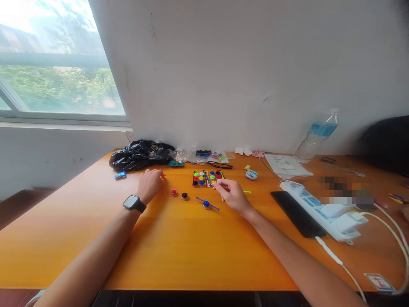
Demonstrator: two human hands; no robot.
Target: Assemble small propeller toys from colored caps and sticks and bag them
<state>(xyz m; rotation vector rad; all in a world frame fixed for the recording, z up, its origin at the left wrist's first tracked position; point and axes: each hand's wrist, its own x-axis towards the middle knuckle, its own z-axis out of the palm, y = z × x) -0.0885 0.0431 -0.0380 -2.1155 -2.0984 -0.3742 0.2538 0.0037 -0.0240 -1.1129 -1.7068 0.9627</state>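
Note:
My left hand (150, 185), wearing a black watch (134, 203), rests on the table with fingers curled down. A small orange-red plastic piece (163, 176) sticks out at its fingertips. My right hand (232, 194) pinches thumb and forefinger together beside the group of coloured discs and sticks (201, 178); what lies in the pinch is too small to name, with white and yellow showing there. Between the hands are a red disc (174, 192), a black disc (184, 196) and a blue disc with a blue stick across it (206, 204). A yellow-green stick (247, 192) lies right of my right hand.
At the back are a black plastic bag (140, 154), clear packets (204, 157) and a round tub (251, 175). A blue object (120, 175) lies left. On the right are a phone (297, 213), a power strip (319, 211), cables, paper (287, 165) and a water bottle (316, 136).

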